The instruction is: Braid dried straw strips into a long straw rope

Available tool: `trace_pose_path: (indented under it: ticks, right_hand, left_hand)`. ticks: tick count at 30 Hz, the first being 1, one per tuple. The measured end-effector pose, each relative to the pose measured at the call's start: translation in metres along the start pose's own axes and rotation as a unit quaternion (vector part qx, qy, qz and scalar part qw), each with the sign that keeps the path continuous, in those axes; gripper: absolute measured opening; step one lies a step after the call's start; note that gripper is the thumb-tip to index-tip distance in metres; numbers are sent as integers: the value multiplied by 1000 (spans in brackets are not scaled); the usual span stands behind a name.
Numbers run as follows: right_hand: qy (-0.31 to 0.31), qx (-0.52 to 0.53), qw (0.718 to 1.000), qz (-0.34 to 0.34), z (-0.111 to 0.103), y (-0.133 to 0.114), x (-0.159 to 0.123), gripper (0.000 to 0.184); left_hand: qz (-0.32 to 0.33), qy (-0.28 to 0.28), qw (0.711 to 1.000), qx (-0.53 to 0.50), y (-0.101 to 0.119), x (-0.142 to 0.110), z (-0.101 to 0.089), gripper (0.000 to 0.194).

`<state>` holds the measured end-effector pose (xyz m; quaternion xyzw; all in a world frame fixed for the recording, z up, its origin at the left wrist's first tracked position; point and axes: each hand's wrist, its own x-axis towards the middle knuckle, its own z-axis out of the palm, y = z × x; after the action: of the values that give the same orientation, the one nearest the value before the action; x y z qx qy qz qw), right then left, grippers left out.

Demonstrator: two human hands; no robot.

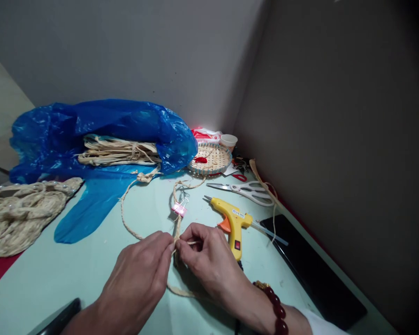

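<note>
Fingers of my left hand (143,265) pinch a pale braided fibre cord (178,228) near the middle of the table. Right beside it, my right hand (209,256) is closed on the same cord, thumb and forefinger together, with a short strand end showing between the fingers. Just beyond my fingertips, a pink binder clip (179,209) grips the cord. A thinner braided length (125,218) loops away to the left and back toward the blue bag. The exact crossing of strands under my fingertips is hidden.
A yellow glue gun (232,218) lies right of my hands, with white-handled scissors (254,191) behind it. A black flat object (314,274) is at the right edge. Farther back are a woven basket (223,160), a blue plastic bag (125,116) holding fibre bundles (122,151), and braided pieces (31,214) at left.
</note>
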<state>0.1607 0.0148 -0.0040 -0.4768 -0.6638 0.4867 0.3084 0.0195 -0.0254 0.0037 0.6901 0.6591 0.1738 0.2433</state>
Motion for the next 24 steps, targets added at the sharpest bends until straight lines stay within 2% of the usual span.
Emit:
trace_pose_path:
  ticks: [9,13,15,17,20,22,24]
  right_hand:
    - [27,-87,993,-69,0,4,0,17]
    - [25,-89,992,-82,-1,2,-2,17]
    - [26,-89,993,-79,-1,1,-2,17]
    - [23,-82,994,-71,-2,2,-2,17]
    - [-1,-70,996,-61,-4,2,-3,20]
    - [-17,-65,996,-61,-5,2,-3,24]
    - [-35,-55,996,-58,-6,1,-4,27]
  left_hand:
    - [65,26,992,105,-3,5,-7,31]
    - [67,16,991,114,-1,4,-11,32]
    - [40,3,997,61,0,5,-11,32]
    - [-16,-16,999,-45,-2,7,-7,33]
    - [-97,-38,971,-214,-5,7,2,35]
    - [-114,-33,959,-256,-5,5,6,36]
    - [-104,-14,966,-235,-3,2,8,36]
